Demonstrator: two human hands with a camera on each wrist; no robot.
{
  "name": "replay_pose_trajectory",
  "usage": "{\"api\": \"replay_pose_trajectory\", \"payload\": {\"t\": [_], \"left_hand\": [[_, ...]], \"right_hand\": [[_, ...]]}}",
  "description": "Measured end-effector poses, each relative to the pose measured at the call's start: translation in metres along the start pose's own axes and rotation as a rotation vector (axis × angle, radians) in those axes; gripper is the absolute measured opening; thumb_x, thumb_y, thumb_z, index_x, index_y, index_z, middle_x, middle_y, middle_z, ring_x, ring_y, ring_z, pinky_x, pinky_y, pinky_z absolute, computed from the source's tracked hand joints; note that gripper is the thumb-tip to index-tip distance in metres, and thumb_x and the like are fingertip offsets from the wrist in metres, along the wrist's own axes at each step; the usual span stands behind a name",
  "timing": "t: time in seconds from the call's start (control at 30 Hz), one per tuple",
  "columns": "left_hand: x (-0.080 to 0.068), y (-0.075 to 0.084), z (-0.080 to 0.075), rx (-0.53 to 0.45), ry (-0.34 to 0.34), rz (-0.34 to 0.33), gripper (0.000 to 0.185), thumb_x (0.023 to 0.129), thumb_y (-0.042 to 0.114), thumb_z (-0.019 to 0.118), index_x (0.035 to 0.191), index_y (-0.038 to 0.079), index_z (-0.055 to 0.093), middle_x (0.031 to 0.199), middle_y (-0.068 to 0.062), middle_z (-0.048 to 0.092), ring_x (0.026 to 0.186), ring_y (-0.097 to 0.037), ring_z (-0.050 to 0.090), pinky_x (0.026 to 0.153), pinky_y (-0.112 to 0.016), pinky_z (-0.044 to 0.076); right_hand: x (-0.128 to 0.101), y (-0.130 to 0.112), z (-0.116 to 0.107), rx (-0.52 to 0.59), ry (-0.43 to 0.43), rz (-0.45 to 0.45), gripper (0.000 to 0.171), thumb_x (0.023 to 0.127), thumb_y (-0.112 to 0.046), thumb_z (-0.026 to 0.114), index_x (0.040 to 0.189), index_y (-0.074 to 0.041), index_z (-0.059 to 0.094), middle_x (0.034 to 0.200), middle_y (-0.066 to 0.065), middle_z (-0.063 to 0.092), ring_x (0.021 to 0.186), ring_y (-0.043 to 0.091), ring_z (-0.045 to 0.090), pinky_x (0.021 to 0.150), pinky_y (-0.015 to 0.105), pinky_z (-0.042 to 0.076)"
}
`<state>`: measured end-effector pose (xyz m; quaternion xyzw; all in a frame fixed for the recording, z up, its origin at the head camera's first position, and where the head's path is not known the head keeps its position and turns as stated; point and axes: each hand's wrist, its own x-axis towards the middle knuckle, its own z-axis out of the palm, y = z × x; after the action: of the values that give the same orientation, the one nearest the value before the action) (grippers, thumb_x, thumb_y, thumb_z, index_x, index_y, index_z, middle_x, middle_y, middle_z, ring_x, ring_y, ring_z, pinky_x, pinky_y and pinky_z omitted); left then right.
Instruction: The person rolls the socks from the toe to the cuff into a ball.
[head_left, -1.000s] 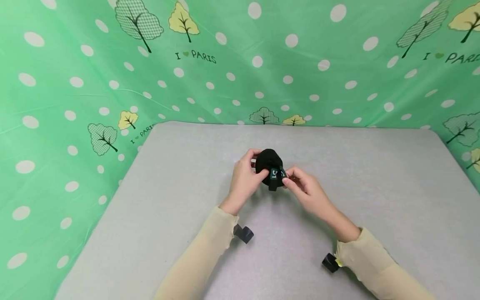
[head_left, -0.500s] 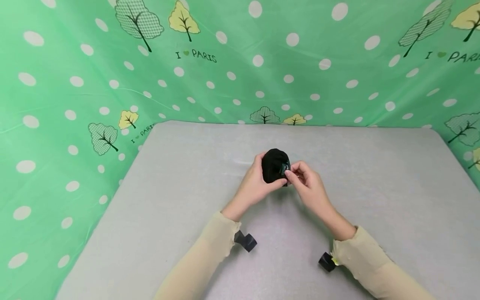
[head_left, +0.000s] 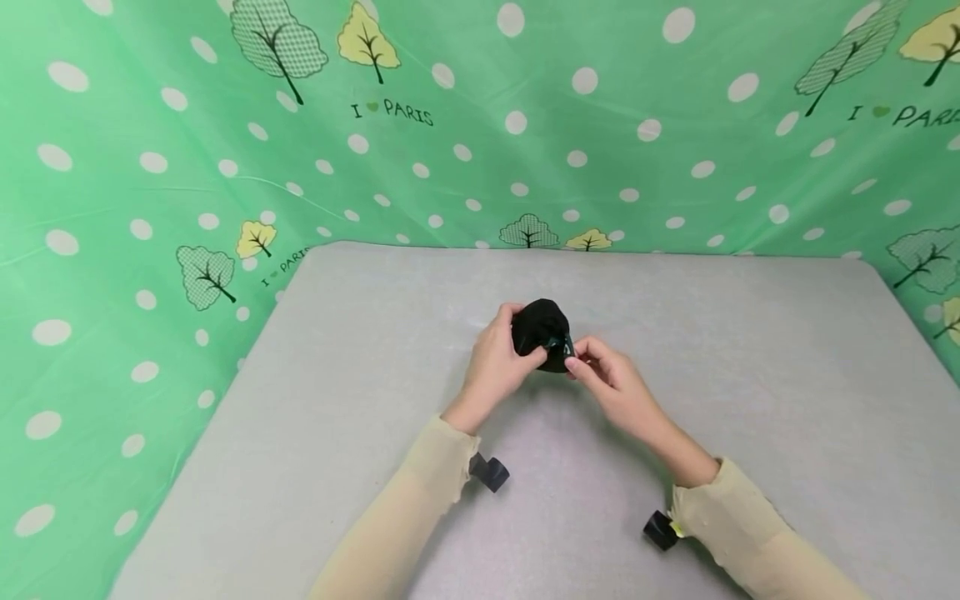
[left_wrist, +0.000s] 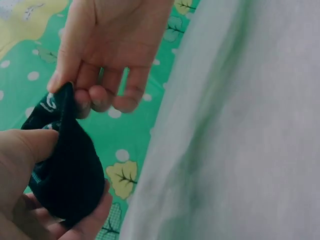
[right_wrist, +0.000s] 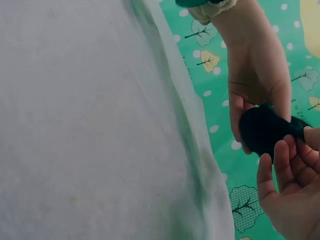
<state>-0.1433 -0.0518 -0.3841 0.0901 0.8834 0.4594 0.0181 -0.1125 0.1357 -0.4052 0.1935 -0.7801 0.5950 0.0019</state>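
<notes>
A black balled-up sock (head_left: 542,332) is held just above the grey table (head_left: 750,375), near its middle, between both hands; its rounded body is cupped by the left hand (head_left: 497,367), whose fingers and thumb are curled round it, and its cuff tip, marked with pale lettering (left_wrist: 49,102), is pinched between thumb and forefinger of the right hand (head_left: 609,385).

The roll could come undone if the cuff is pulled harder than the bundle is gripped; the soft fabric offers little hold, so the bundle might be squeezed out of the left palm and dropped onto the table; the pinch on the narrow tip looks slight and could slip off.

Both forearms, in pale sleeves (head_left: 405,517), are angled inward from the near edge so that the hands meet at the sock; in the left wrist view the right hand's remaining fingers (left_wrist: 117,92) are seen loosely bent beside the pinch.

A green dotted cloth (head_left: 150,167) with printed trees is hung behind and beside the table.
</notes>
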Motion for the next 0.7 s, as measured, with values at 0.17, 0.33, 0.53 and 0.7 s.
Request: {"api": "replay_pose_trajectory", "payload": {"t": [0.17, 0.33, 0.53, 0.7], "left_hand": [[0.000, 0.001, -0.004, -0.236, -0.189, -0.023, 0.064, 0.091, 0.022, 0.070, 0.145, 0.005, 0.041, 0.138, -0.019, 0.057, 0.120, -0.031, 0.059, 0.101, -0.044, 0.049], [0.000, 0.001, -0.009, -0.411, -0.273, -0.043, 0.056, 0.099, 0.015, 0.055, 0.150, 0.001, 0.037, 0.143, -0.022, 0.053, 0.123, -0.034, 0.059, 0.100, -0.038, 0.051], [-0.001, 0.001, -0.011, -0.397, -0.171, -0.100, 0.052, 0.094, 0.015, 0.066, 0.142, 0.006, 0.050, 0.133, -0.018, 0.060, 0.109, -0.028, 0.063, 0.082, -0.026, 0.052], [0.000, 0.000, -0.011, -0.338, -0.065, -0.076, 0.048, 0.088, 0.013, 0.074, 0.132, 0.004, 0.056, 0.118, -0.017, 0.064, 0.093, -0.024, 0.061, 0.074, -0.024, 0.049]], "right_hand": [[0.002, 0.002, -0.002, 0.065, 0.083, 0.048, 0.016, 0.103, -0.005, 0.050, 0.099, 0.009, 0.054, 0.090, 0.001, 0.060, 0.079, 0.010, 0.065, 0.076, 0.024, 0.056], [0.005, 0.002, -0.005, 0.100, 0.130, 0.099, 0.017, 0.103, -0.005, 0.050, 0.098, 0.012, 0.052, 0.086, -0.005, 0.059, 0.076, 0.007, 0.063, 0.074, 0.021, 0.057], [0.005, 0.001, -0.006, 0.053, 0.105, 0.122, 0.017, 0.103, -0.008, 0.052, 0.098, 0.008, 0.054, 0.086, 0.005, 0.059, 0.076, 0.011, 0.064, 0.074, 0.024, 0.056], [0.004, 0.004, -0.006, -0.015, 0.115, 0.067, 0.013, 0.101, -0.006, 0.054, 0.096, 0.005, 0.057, 0.084, 0.012, 0.059, 0.075, 0.011, 0.062, 0.070, 0.024, 0.053]]}}
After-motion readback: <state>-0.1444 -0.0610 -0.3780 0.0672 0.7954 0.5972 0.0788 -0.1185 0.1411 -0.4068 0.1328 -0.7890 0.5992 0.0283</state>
